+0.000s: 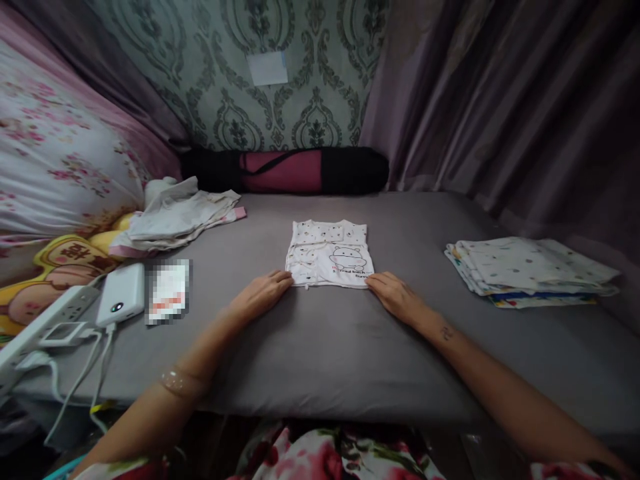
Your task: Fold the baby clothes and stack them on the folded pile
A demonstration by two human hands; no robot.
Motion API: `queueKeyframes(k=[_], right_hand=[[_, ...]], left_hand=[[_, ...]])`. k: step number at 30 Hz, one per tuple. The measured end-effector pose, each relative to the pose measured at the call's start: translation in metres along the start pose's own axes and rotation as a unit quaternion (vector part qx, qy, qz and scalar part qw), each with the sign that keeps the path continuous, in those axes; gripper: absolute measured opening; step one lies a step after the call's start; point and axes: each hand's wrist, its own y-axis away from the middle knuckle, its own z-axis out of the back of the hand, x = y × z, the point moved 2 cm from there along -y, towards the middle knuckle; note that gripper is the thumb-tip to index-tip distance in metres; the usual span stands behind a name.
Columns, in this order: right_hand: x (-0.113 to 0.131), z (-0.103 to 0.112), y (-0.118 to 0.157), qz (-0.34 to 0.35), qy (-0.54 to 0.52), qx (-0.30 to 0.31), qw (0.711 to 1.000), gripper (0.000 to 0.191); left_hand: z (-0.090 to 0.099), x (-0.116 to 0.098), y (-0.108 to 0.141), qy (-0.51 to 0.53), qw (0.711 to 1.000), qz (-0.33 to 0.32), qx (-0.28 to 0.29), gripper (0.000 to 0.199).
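A small white garment, printed with a cartoon animal and lettering, lies folded into a rough rectangle on the grey sheet. Its near left corner is pinched in the fingers of my left hand. At the near right corner, my right hand has its fingers closed on the cloth edge. Both hands rest low on the sheet. Off to the right sits a stack of folded printed cloths. Loose pale clothes lie in a heap at the back left.
On the left are a power strip, a white power bank with cables, a blurred packet and a yellow cushion. A long black and maroon bag lies along the back wall. Curtains hang at both sides.
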Motion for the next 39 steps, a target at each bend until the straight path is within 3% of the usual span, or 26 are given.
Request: queueKeyframes(k=[4, 13, 20, 24, 27, 33, 39], right_hand=[[-0.001, 0.000, 0.001, 0.000, -0.004, -0.002, 1.000, 0.036], [-0.004, 0.001, -0.003, 0.002, -0.052, -0.045, 0.998, 0.038], [-0.012, 0.003, -0.017, -0.022, -0.105, -0.078, 0.991, 0.024], [-0.023, 0.002, -0.037, -0.071, -0.158, -0.159, 0.972, 0.020], [-0.034, 0.002, -0.056, -0.166, -0.176, -0.192, 0.951, 0.019], [-0.048, 0.001, -0.096, -0.268, -0.144, -0.202, 0.931, 0.027], [-0.057, -0.010, -0.126, -0.320, -0.077, -0.160, 0.930, 0.034]], left_hand=[[0.001, 0.000, 0.000, 0.005, 1.000, -0.002, -0.003, 0.033], [-0.008, 0.010, -0.009, 0.079, 0.993, 0.010, -0.085, 0.028], [-0.007, 0.016, -0.015, 0.208, 0.959, 0.055, -0.186, 0.018], [-0.002, 0.019, -0.028, 0.281, 0.929, 0.131, -0.200, 0.021], [0.000, 0.023, -0.046, 0.311, 0.902, 0.199, -0.223, 0.019], [-0.003, 0.033, -0.086, 0.279, 0.866, 0.289, -0.298, 0.012], [-0.015, 0.054, -0.124, 0.257, 0.847, 0.313, -0.345, 0.017]])
